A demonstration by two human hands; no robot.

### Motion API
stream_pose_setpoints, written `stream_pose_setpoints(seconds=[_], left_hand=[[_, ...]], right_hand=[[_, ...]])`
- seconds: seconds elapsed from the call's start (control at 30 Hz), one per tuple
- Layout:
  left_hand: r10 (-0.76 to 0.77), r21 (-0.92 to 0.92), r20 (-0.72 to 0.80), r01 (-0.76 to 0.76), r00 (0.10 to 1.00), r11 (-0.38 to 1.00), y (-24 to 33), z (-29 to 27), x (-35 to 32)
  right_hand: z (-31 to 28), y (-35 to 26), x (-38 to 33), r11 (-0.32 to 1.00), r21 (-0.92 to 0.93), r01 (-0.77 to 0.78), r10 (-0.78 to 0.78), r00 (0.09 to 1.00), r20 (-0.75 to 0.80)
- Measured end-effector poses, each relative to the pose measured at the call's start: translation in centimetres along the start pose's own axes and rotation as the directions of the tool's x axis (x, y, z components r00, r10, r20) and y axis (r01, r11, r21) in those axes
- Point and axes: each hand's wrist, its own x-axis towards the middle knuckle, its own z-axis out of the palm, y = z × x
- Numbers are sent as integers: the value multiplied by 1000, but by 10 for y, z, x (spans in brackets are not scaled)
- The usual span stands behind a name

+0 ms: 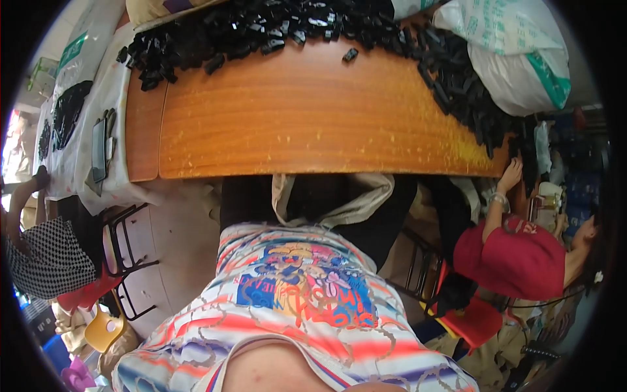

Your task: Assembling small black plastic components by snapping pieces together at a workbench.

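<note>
The wearer's own hands do not show anywhere in the view, so whether they are apart, together or clamped on anything cannot be told; only the wearer's printed, striped shirt (294, 307) fills the lower middle, from about six o'clock upward. Straight ahead, at twelve o'clock, lies a curved wooden table (307, 117); its bare orange-brown top spreads across the centre; along its far edge, from eleven o'clock round to two o'clock, runs a heap of small black plastic parts (261, 29); one loose black part (351, 55) lies alone on the wood just below the heap. A beige cloth bag (339, 199) hangs open under the near edge of the table, between the table and the shirt. At two o'clock a large white sack (516, 59) rests against the heap. At three o'clock a co-worker in a red top (516, 258) sits beside the table; that person's raised hand (511, 175) touches the black parts at the table's right end, fingers spread. At nine o'clock a white-covered table (78, 130) carries a dark phone (98, 150) and another patch of black parts (68, 111); a black metal stool frame (124, 255) stands near eight o'clock, and a person in a checked garment (49, 258) sits just left of it.
</note>
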Motion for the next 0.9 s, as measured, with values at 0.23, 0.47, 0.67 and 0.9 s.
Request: stream_pose_setpoints(seconds=[0.23,0.47,0.67,0.9], left_hand=[[26,23,48,-27,999,999,3,3,17],[35,72,163,-48,986,996,-6,11,11],[67,110,260,-99,963,989,-12,20,16],[100,173,403,-183,910,968,-21,31,23]], right_hand=[[7,-12,18,996,41,73,-75,996,45],[8,-18,-11,995,68,72,-80,990,114],[15,-26,-27,993,102,67,-82,986,148],[41,-24,-62,988,154,15,-45,981,188]])
